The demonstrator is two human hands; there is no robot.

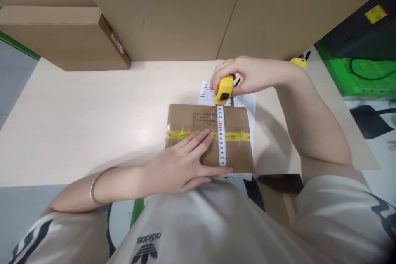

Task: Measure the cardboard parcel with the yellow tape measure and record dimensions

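Note:
A brown cardboard box [185, 116] with a yellow tape band and a printed label lies near the table's front edge. My right hand [233, 75] is closed round a yellow tape measure [225, 90] at the box's far edge. Its white blade [220, 140] runs across the top of the box toward me. My left hand [188, 159] lies on the box with fingers stretched out, its index fingertips left of the blade. The left thumb rests over the blade's near end, so the tip is hidden. Printed paper sheets [246, 101] stick out from under the box.
Large cardboard boxes [173, 16] stand along the back of the pale table [77, 119], with a flatter carton [77, 39] at the back left. Behind my right wrist is another yellow object [298, 63]. An open carton [280, 200] sits below the front edge; green and black items stand at right.

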